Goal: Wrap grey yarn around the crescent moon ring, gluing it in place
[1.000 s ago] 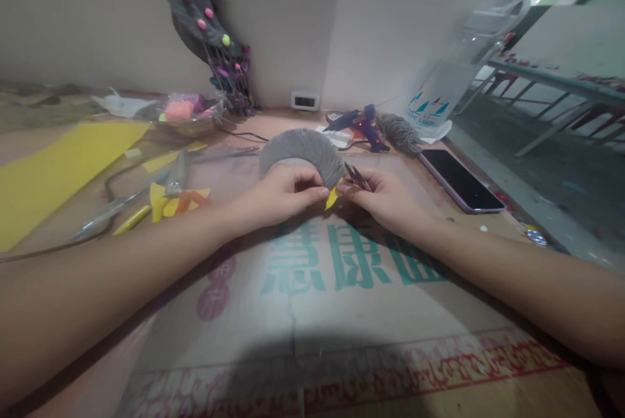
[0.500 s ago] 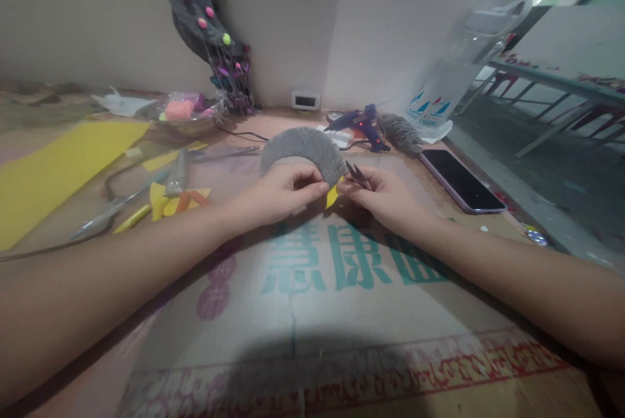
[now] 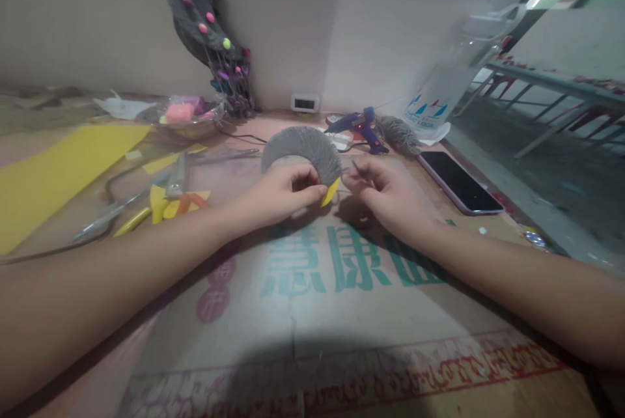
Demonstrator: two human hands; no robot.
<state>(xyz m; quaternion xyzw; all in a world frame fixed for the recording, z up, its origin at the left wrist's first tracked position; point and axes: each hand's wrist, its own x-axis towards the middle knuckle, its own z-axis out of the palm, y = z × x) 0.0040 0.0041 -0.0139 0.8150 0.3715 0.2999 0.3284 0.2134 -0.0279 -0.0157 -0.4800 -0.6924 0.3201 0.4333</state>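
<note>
Pinching the grey crescent (image 3: 306, 140) near its right end, the left hand (image 3: 291, 193) has thumb and fingers clamped on it, over mid-cardboard (image 3: 336, 314). Its long axis arches left to right, right tip dropping toward the person, with the yellow slip (image 3: 331, 193) jutting out there beside the left thumb. Just right of that tip sits the right hand (image 3: 381, 189), fingers closed around a thin dark tool (image 3: 357, 168); left is nearer, touching, but whether the tool meets the strands, cannot tell.
</note>
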